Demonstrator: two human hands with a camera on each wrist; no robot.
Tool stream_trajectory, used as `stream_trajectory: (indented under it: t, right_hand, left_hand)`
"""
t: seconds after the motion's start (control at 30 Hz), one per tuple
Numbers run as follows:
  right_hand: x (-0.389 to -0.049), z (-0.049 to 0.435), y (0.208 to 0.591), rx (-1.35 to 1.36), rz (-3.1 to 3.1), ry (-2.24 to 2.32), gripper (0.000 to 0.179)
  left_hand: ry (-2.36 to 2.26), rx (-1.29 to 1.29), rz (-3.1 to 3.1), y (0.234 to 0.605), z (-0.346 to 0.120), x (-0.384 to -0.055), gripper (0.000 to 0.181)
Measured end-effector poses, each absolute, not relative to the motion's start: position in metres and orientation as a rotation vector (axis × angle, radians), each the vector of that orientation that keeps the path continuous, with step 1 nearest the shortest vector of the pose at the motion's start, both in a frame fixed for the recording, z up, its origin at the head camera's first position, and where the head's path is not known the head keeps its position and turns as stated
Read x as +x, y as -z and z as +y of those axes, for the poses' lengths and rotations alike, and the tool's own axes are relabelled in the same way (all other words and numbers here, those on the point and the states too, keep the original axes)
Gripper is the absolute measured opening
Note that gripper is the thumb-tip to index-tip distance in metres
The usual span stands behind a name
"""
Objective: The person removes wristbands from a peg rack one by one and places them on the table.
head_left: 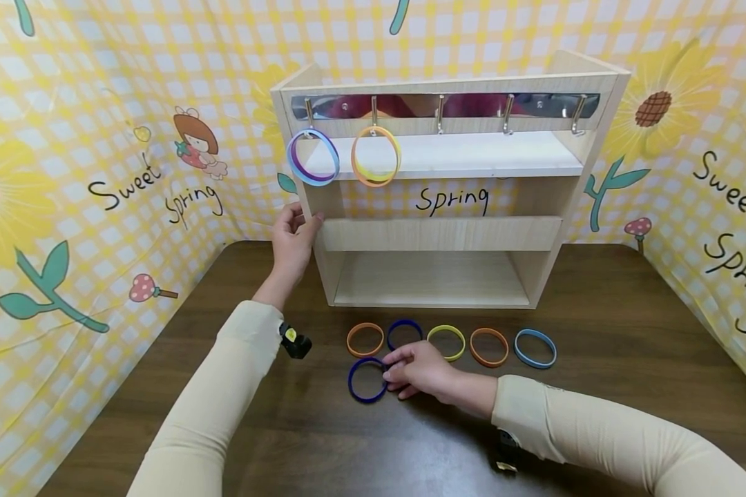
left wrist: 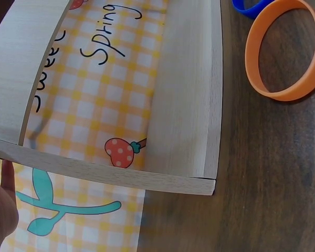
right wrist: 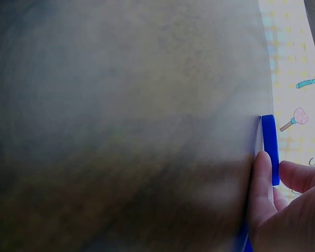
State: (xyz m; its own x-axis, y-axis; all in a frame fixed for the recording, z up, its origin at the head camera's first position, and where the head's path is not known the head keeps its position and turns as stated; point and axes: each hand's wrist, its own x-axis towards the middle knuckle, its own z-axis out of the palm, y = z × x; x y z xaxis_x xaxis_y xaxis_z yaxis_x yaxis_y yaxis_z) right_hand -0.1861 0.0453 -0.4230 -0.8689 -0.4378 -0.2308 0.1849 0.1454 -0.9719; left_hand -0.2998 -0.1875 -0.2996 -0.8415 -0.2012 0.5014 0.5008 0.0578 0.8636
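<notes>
The wooden rack point(head_left: 436, 235) stands back on the surface point(head_left: 348, 449), whose wood runs out past both its side panels to the patterned cloth point(head_left: 249, 152); between its front edge and the loose bands lies a narrow strip. Two band pairs hang along its top: blue-purple point(head_left: 313, 182) at its left end, orange-yellow point(head_left: 375, 183) next to it. In front of it sit an orange band point(head_left: 365, 355), a second blue band point(head_left: 404, 322), a yellow band point(head_left: 445, 328), another orange band point(head_left: 489, 330) and a light blue band point(head_left: 535, 365). The left hand point(head_left: 293, 238) grips its left side panel, thumb on the front edge. Farther out from it, the right hand point(head_left: 423, 373) pinches the dark blue band point(head_left: 368, 400) between thumb and finger.
</notes>
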Motion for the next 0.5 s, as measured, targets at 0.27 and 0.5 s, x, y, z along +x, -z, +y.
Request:
stream_trajectory:
  t: [0.27, 0.5]
  right_hand:
    - [-0.1848, 0.044, 0.4219, -0.24, 2.0, 1.754, 0.027]
    - [-0.1843, 0.0438, 0.422, -0.243, 2.008, 1.752, 0.025]
  left_hand:
    - [1.85, -0.305, -1.824, 0.3003, -0.1881, -0.3007, 0.038]
    - [1.839, -0.296, -1.839, 0.3024, -0.1893, -0.3034, 0.037]
